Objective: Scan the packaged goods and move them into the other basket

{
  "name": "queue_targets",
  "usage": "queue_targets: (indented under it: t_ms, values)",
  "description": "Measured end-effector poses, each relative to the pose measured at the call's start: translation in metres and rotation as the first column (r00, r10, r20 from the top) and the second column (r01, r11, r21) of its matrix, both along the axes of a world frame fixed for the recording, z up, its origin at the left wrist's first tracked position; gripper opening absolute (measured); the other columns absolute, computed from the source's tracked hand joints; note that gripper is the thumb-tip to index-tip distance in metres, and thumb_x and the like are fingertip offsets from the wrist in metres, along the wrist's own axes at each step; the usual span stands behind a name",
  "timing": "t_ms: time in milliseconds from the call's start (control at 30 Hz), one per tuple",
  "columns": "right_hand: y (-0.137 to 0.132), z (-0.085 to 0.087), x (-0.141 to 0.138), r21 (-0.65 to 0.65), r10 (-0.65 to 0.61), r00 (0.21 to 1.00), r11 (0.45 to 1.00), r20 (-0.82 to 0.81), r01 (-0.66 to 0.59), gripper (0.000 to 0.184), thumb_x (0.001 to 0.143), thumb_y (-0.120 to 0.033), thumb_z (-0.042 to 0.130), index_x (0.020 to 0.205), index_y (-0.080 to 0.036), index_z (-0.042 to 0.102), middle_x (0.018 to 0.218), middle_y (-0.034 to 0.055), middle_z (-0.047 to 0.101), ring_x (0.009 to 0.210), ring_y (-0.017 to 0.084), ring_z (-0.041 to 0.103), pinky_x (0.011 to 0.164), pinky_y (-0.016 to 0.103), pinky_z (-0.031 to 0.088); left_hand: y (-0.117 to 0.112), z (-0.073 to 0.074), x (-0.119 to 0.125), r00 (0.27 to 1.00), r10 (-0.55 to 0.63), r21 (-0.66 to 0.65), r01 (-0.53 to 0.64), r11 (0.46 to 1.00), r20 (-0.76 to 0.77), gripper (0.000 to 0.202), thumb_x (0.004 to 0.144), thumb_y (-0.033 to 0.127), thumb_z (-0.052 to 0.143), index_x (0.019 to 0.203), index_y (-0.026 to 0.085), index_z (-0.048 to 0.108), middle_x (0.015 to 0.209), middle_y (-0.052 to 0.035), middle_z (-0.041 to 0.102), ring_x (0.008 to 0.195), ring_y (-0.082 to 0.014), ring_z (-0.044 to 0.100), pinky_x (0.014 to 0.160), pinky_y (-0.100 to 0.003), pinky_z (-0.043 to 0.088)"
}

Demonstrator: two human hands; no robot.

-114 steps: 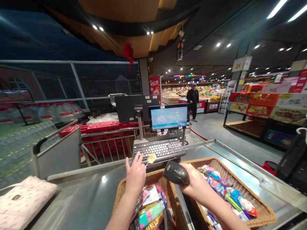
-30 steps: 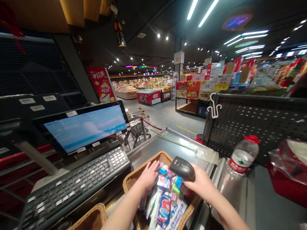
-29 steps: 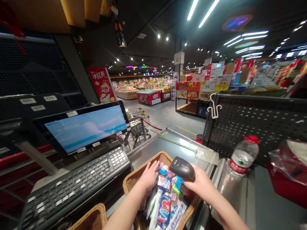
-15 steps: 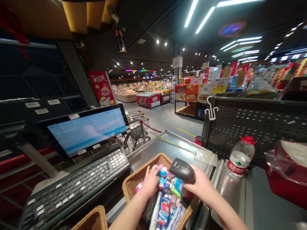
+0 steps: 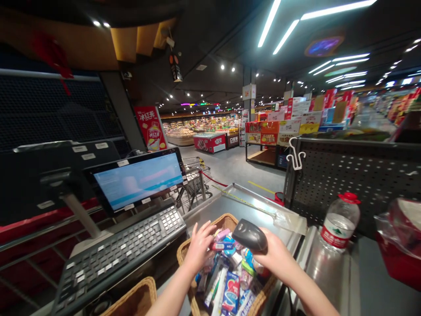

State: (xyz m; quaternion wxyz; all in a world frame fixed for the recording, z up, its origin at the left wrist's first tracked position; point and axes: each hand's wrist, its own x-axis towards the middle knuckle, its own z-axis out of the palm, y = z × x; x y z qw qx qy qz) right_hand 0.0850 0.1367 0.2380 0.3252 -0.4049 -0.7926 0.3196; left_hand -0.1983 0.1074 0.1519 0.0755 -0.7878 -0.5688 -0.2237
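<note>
My right hand (image 5: 271, 252) is wrapped round a black handheld barcode scanner (image 5: 250, 235), its head pointing left over the wicker basket (image 5: 184, 254). My left hand (image 5: 199, 245) is at the basket's left side, its upper fingers raised. The end of a small blue-and-red box (image 5: 222, 246) sits between its thumb and fingertips, in front of the scanner. Small packaged goods fill the basket, among them a blue-and-red toothpaste-like carton (image 5: 231, 292), a green-capped item (image 5: 248, 267) and a pink item (image 5: 222, 234).
A keyboard (image 5: 125, 259) and a lit monitor (image 5: 140, 180) stand at the left. Another wicker basket (image 5: 138, 298) is at the lower left. A metal counter (image 5: 240, 199) lies beyond. To the right are a red-capped water bottle (image 5: 340, 221), a red bin (image 5: 399, 259) and a perforated panel (image 5: 355, 175).
The view has shifted, so the surroundings sit farther right and lower. My left hand has drawn back leftward, and the small box has moved left and up. The scanner stays in my right hand.
</note>
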Motion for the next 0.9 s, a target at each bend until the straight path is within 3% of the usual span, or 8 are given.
queue_targets:
  t_ms: [67,400,533,667,900]
  values:
    - [-0.001,0.002,-0.005,0.028,0.012,1.0,1.0,-0.001,-0.012,0.046,0.062,-0.016,0.057,0.107,-0.017,0.068,0.111,0.0101,0.069,0.107,0.029,0.06,0.094,0.042,0.046,-0.007,0.01,-0.004,0.999,0.041,0.016,-0.04,0.999,-0.016,0.004,0.082,0.022,0.06,0.084,0.024,0.062,0.138,-0.0057,0.055,0.139,-0.0262,0.033,0.117,-0.058,0.006]
    - [-0.026,0.03,-0.054,0.263,0.137,0.99,0.955,0.011,-0.135,0.041,0.063,-0.014,0.057,0.102,-0.018,0.066,0.116,0.0112,0.066,0.113,0.029,0.057,0.101,0.044,0.041,-0.054,0.069,-0.028,0.955,0.286,0.19,-0.266,0.945,-0.083,0.008,0.081,0.016,0.053,0.081,0.023,0.058,0.149,-0.0068,0.042,0.142,-0.0276,0.028,0.116,-0.06,0.008]
    - [-0.04,0.036,-0.077,0.315,0.166,0.985,0.933,0.043,-0.172,0.042,0.062,-0.014,0.057,0.102,-0.018,0.066,0.111,0.0101,0.068,0.115,0.03,0.055,0.106,0.047,0.035,-0.077,0.084,-0.046,0.924,0.378,0.257,-0.354,0.899,-0.052,0.008,0.083,0.018,0.052,0.083,0.023,0.059,0.149,-0.0068,0.042,0.142,-0.0273,0.029,0.117,-0.059,0.007]
    - [-0.054,0.047,-0.103,0.364,0.208,0.978,0.91,0.01,-0.197,0.04,0.064,-0.014,0.058,0.103,-0.017,0.067,0.109,0.0094,0.068,0.111,0.028,0.057,0.101,0.041,0.04,-0.103,0.097,-0.064,0.889,0.457,0.3,-0.429,0.852,-0.025,0.008,0.083,0.02,0.053,0.086,0.023,0.06,0.149,-0.0072,0.042,0.141,-0.0276,0.031,0.117,-0.059,0.006]
    - [-0.087,0.056,-0.143,0.311,0.273,0.962,0.915,-0.004,-0.259,0.038,0.064,-0.015,0.057,0.101,-0.017,0.068,0.107,0.0095,0.069,0.104,0.028,0.06,0.096,0.039,0.043,-0.15,0.111,-0.09,0.827,0.562,0.34,-0.533,0.775,0.017,0.01,0.081,0.018,0.052,0.084,0.024,0.059,0.147,-0.0078,0.045,0.139,-0.0281,0.035,0.117,-0.058,0.008]
